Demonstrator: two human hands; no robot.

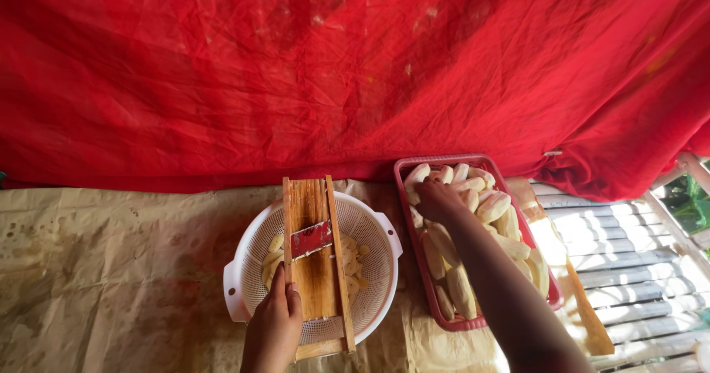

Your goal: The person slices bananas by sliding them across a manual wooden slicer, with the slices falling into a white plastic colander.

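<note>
Left hand (pixel 275 321) grips the wooden slicer (pixel 316 266); right hand (pixel 438 200) closes on peeled bananas (pixel 473 240).

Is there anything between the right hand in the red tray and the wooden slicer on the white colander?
Nothing visible. The right hand rests on peeled pieces in the red tray. Only bare paper lies between the tray and the white colander, where the left hand holds the wooden slicer.

The right hand (pixel 438 199) covers whatever its fingers (pixel 427 188) touch among the peeled pieces in the pink tray (pixel 473 160), the wooden slicer (pixel 316 269) hides much of the slices in the white colander (pixel 244 269), and both forearms are cut off by the bottom edge.
</note>
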